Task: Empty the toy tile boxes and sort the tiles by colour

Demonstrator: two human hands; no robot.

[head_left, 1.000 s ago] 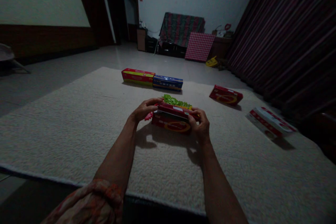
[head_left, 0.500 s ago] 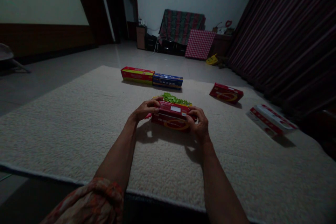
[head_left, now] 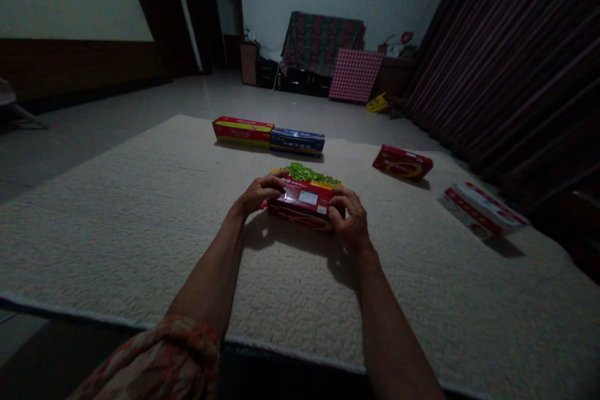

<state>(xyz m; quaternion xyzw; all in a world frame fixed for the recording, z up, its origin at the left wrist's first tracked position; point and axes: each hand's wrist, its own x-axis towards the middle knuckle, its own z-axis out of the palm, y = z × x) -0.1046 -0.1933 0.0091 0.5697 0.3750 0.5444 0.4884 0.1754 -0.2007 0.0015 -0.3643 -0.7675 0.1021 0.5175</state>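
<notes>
A dark red box (head_left: 302, 201) rests on the pale quilted cover in the middle of the view, its top tilted toward the camera. My left hand (head_left: 260, 194) grips its left end, fingers on the upper edge. Around the right end my right hand (head_left: 349, 214) is closed, thumb on the front and fingers over the top. Directly behind the box lies a heap of small green pieces (head_left: 302, 171), with yellow pieces (head_left: 327, 185) beside it. Some pink pieces (head_left: 264, 204) show under my left hand.
Farther back, a red and yellow-green box (head_left: 242, 132) touches a blue box (head_left: 297, 142) end to end. Another dark red box (head_left: 402, 163) stands to the right, and nearer is a white and red box (head_left: 484, 210). The cover's front edge (head_left: 290, 355) runs below my forearms.
The held box has tipped so that more of its top face shows, with both hands still on it. The whole view has shifted slightly.
</notes>
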